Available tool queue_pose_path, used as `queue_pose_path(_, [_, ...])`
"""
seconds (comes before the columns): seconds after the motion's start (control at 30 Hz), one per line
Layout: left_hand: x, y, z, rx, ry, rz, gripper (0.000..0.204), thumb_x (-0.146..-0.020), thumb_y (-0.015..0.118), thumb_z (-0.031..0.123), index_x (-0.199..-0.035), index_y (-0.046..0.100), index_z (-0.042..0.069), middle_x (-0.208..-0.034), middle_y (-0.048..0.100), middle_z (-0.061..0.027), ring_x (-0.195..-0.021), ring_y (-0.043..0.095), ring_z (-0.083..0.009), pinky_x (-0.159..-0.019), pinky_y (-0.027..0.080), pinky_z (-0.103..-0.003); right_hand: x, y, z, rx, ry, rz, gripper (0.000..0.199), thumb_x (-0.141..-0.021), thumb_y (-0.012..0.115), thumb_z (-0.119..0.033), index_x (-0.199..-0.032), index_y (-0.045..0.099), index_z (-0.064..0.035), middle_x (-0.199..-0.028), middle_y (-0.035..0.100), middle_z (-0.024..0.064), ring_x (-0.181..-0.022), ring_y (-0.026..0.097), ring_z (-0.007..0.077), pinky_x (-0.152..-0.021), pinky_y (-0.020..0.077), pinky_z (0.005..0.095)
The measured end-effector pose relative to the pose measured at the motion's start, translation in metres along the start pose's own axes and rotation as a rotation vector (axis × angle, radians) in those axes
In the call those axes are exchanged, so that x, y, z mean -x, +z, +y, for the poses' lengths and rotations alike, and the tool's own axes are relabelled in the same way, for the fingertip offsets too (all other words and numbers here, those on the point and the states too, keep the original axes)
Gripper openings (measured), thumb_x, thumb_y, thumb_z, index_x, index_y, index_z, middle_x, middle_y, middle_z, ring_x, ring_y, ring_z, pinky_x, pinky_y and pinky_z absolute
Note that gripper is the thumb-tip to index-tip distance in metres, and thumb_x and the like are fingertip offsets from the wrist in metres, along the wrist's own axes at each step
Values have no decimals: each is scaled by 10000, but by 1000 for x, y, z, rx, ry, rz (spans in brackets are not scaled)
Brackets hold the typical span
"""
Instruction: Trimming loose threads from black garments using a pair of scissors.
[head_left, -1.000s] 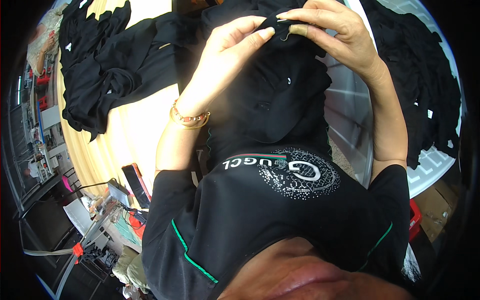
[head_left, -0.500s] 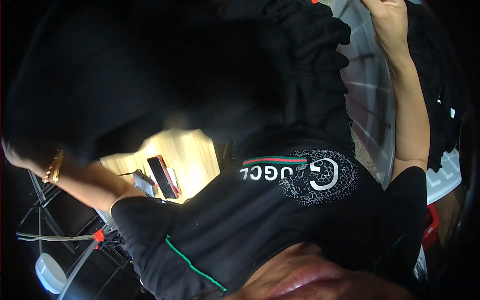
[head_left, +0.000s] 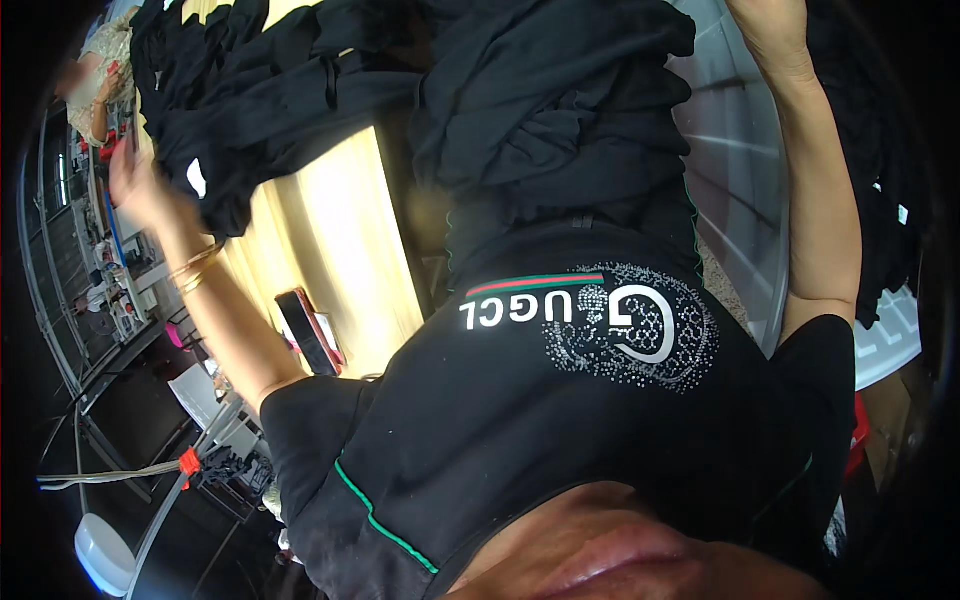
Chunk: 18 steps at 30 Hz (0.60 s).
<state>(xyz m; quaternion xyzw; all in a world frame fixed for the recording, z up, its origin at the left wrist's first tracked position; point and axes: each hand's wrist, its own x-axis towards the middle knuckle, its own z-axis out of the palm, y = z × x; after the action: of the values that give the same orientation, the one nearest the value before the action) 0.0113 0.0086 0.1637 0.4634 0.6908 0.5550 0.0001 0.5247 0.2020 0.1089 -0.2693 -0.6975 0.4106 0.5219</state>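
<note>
My left hand (head_left: 145,190) is raised at the far left, its fingers smeared by motion. It is close beside the edge of black cloth (head_left: 270,110) that lies in folds on the pale wooden table (head_left: 355,210). A white patch shows on that cloth near the hand. At the upper right, my right hand (head_left: 770,35) is cut off by the top edge, so its fingers and anything in them are hidden. Bunched black fabric (head_left: 550,120) lies over my lap, to the left of my right forearm.
A phone in a reddish case (head_left: 308,330) sits on the table by my left upper arm. A translucent plastic tub (head_left: 735,150) stands right of my lap, with more black cloth (head_left: 870,200) beyond it. Another person (head_left: 100,80) is at the far upper left.
The black cloth that covered the upper left has come down onto the table, uncovering the wood and the room behind. My left hand has moved up and inward; the right arm has barely moved.
</note>
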Motion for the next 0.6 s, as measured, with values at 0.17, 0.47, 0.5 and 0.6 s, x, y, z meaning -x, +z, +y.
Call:
queue_pose_path(0.17, [157, 148, 59, -671, 645, -794, 574, -767, 756, 466, -1183, 653, 83, -1337, 550, -111, -1405, 332, -324, -1133, 229, -568, 2, -4, 8, 41, 71, -110, 327, -874, 694, -16, -1196, 654, 23, -1061, 705, 65, -934, 642, 109, -862, 506, 252])
queue_pose_path(0.47, [121, 186, 149, -112, 92, -967, 225, -947, 626, 179, -837, 522, 13, -686, 503, 7, -626, 458, -110, -580, 407, -288, 5, -8, 18, 72, 47, -135, 302, -871, 697, -32, -1168, 673, 12, -1007, 698, 46, -878, 628, 90, -794, 490, 223])
queue_pose_path(0.5, [119, 186, 157, 88, -1, -918, 217, -950, 629, 195, -838, 533, 34, -695, 488, 33, -644, 440, -100, -597, 405, -285, 5, -7, 18, 77, 10, -100, 298, -873, 705, -63, -1163, 682, 1, -952, 692, 20, -810, 613, 67, -724, 480, 202])
queue_pose_path(0.6, [104, 183, 187, 782, -334, -777, 149, -931, 648, 179, -934, 665, 31, -870, 655, 33, -799, 591, -55, -739, 471, -199, 0, -4, -10, 75, 356, -48, 287, -897, 696, -156, -1157, 688, -34, -809, 616, -50, -651, 489, 20, -566, 356, 178])
